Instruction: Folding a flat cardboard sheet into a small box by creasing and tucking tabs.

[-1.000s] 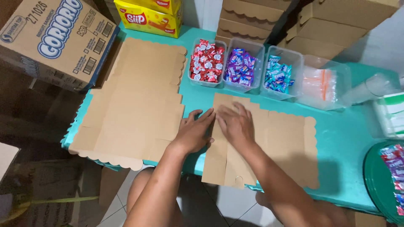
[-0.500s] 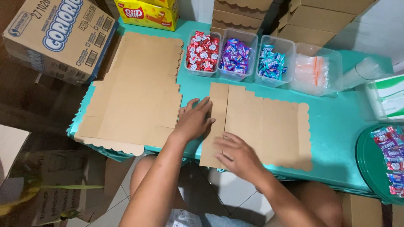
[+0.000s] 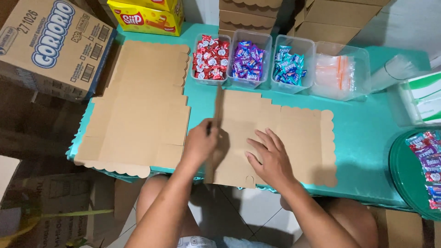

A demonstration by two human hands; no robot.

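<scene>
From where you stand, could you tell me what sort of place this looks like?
Probably a small home packing station for treat boxes: flat brown cardboard box blanks lie on a teal table, clear tubs of wrapped candies line the back, and folded boxes are stacked behind.

Teal table, flat brown box blanks, four clear candy tubs, green tray

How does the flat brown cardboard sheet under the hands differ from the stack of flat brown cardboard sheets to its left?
The flat brown cardboard sheet under the hands has its left flap folded upright by the left hand, while the right hand presses it down; the stack of flat brown cardboard sheets lies fully flat and untouched. The first looks single, the second layered. Both are brown with scalloped edges, on the teal table.
</scene>
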